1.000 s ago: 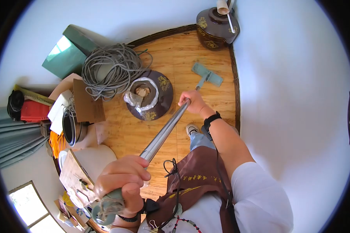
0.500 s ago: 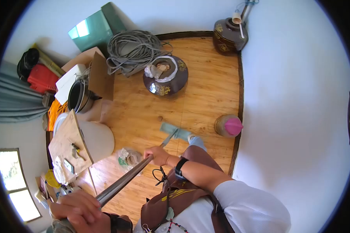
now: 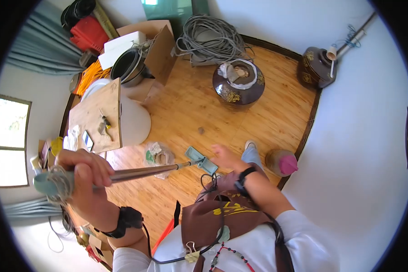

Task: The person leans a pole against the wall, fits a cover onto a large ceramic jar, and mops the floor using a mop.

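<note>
The left hand (image 3: 88, 179) has its fingers wrapped around the flat mop (image 3: 161, 169), whose green head (image 3: 208, 166) sits toward three o'clock over the wooden floor (image 3: 181, 120). Just beyond, the right hand (image 3: 228, 158) is off the pole (image 3: 136, 174); whether its fingers are spread, I cannot tell.

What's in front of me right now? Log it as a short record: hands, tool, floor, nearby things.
Left hand: gripping the mop pole near its upper end
Right hand: off the pole, near the mop head in view
Floor: wooden
Left of mop head: clear plastic bag
Right side: pink-topped container
Farther off: brown jar, coiled grey cable
</note>
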The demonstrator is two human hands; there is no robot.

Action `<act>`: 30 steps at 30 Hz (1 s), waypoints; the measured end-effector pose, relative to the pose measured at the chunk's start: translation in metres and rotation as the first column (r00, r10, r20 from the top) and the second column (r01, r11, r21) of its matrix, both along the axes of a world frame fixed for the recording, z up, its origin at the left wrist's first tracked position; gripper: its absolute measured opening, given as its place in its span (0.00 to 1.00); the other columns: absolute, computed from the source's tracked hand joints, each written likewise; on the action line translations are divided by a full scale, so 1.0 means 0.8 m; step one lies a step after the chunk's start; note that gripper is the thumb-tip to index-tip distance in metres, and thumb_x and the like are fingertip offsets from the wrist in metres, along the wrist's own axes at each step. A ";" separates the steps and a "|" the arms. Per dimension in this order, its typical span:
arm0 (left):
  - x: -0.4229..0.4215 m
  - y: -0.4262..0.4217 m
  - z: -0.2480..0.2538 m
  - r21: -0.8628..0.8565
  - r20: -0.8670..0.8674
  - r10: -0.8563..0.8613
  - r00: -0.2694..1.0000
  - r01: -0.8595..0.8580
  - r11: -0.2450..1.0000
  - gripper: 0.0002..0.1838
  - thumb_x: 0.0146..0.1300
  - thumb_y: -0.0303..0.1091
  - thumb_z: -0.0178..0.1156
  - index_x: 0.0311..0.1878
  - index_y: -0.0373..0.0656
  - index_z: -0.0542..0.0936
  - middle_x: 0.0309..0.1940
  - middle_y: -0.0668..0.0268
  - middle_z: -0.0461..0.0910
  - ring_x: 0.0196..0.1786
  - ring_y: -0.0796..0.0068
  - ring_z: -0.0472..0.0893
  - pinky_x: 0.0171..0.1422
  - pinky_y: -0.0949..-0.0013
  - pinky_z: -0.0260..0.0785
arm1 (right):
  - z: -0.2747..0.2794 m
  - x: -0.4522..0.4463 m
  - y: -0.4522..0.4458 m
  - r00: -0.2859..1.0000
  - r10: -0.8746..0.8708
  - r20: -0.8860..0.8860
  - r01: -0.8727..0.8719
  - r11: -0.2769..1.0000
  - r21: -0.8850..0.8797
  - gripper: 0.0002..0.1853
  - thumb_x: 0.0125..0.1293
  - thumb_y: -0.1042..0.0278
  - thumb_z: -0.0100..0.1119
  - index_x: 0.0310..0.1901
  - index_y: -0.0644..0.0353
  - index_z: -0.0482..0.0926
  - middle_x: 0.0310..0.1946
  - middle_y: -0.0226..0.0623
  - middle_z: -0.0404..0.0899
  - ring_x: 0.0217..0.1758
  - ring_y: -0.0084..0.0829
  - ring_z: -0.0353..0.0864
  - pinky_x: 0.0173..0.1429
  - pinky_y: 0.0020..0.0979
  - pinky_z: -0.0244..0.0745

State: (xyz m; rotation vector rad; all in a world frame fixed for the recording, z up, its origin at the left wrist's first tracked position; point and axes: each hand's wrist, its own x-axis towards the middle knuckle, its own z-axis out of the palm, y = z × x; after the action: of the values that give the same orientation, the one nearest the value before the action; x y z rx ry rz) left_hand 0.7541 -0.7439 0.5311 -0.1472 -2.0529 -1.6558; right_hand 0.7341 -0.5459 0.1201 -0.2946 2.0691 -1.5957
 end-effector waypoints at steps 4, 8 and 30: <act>-0.027 -0.041 -0.002 0.134 0.030 0.094 0.995 -0.097 0.986 0.10 0.62 0.35 0.55 0.33 0.38 0.68 0.14 0.71 0.61 0.16 0.81 0.62 0.26 0.75 0.60 | -0.079 -0.075 0.170 0.870 -0.270 0.413 0.192 0.956 0.220 0.13 0.54 0.68 0.60 0.41 0.63 0.75 0.24 0.34 0.77 0.23 0.23 0.75 0.25 0.25 0.72; -0.074 -0.042 -0.010 0.179 0.045 0.235 0.971 -0.240 0.954 0.09 0.62 0.33 0.53 0.40 0.38 0.70 0.15 0.73 0.60 0.17 0.82 0.61 0.27 0.76 0.59 | -0.088 -0.158 0.284 0.704 -0.513 0.492 0.389 0.857 0.337 0.04 0.54 0.72 0.56 0.31 0.61 0.76 0.18 0.33 0.74 0.16 0.23 0.71 0.19 0.26 0.69; -0.364 -0.037 -0.102 -0.096 0.293 0.511 0.808 -0.507 0.857 0.10 0.62 0.33 0.53 0.38 0.33 0.71 0.16 0.69 0.66 0.20 0.80 0.67 0.29 0.75 0.64 | -0.128 -0.578 0.236 0.986 -0.099 0.133 -0.012 0.757 0.654 0.22 0.55 0.55 0.56 0.47 0.63 0.74 0.36 0.48 0.78 0.43 0.46 0.76 0.48 0.38 0.70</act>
State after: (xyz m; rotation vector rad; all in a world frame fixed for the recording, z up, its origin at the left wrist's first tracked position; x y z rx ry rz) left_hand 0.4633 -0.7735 0.4498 0.6519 -2.0722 -1.3800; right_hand 0.2721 -0.3571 0.0178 0.1352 2.3572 -0.7824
